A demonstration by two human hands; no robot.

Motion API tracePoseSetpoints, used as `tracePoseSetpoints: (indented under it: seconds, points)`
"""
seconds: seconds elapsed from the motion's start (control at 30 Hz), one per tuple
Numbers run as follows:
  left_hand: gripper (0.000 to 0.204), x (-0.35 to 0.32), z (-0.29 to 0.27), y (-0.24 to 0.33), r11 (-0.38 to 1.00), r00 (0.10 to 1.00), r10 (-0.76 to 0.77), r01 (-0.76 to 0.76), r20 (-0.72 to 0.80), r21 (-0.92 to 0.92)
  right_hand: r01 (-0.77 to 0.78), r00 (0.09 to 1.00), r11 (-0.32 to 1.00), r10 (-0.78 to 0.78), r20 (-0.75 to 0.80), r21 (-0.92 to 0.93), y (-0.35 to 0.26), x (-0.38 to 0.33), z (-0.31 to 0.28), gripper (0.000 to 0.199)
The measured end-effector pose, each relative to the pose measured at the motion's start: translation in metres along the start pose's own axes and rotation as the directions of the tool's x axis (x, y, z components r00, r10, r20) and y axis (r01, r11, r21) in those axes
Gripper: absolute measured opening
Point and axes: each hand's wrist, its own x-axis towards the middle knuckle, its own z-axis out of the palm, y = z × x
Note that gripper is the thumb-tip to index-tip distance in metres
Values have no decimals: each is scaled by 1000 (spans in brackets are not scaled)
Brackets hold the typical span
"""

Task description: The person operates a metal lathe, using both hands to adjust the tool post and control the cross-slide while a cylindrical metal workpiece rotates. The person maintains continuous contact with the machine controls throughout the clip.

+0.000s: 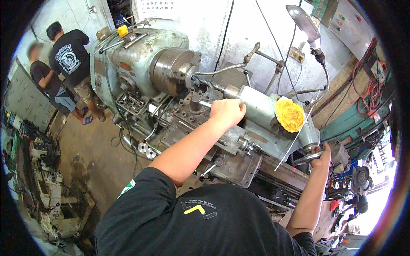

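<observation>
My left hand [226, 112] is closed in a fist beside the front of the lathe's pale green tailstock [258, 103]. What its fingers hold, if anything, is hidden. At the tailstock's right end, my right hand [322, 157] grips the rim of a metal handwheel [304, 159]. A twist drill bit [206, 82] points left from the tailstock's spindle. Its tip is at a round metal workpiece [186, 75] held in the large lathe chuck [168, 70]; how deep the tip sits cannot be told. Below the drill bit stands the tool post [195, 103].
A crumpled yellow cloth [290, 116] lies on the tailstock, near a thin pale rod [294, 141]. A work lamp [305, 25] hangs above right. The carriage lever [208, 171] juts toward me. Two people [70, 59] stand at far left; machine parts [47, 187] line the left side.
</observation>
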Motion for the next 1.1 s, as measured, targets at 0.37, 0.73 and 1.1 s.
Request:
tracePoseSetpoints:
  seconds: [0.37,0.73,1.1]
  points:
    - [42,-1,0,-1,1000,999,20,-21,-31,-8,453,891,880,-443,103,-139,51,-5,-7,19]
    - [42,-2,0,0,1000,999,19,-19,-26,6,646,748,695,-660,77,-316,78,-18,-7,58]
    - [42,-1,4,-4,998,997,51,-49,-63,32,636,737,653,-673,71,-412,75,-27,-2,63]
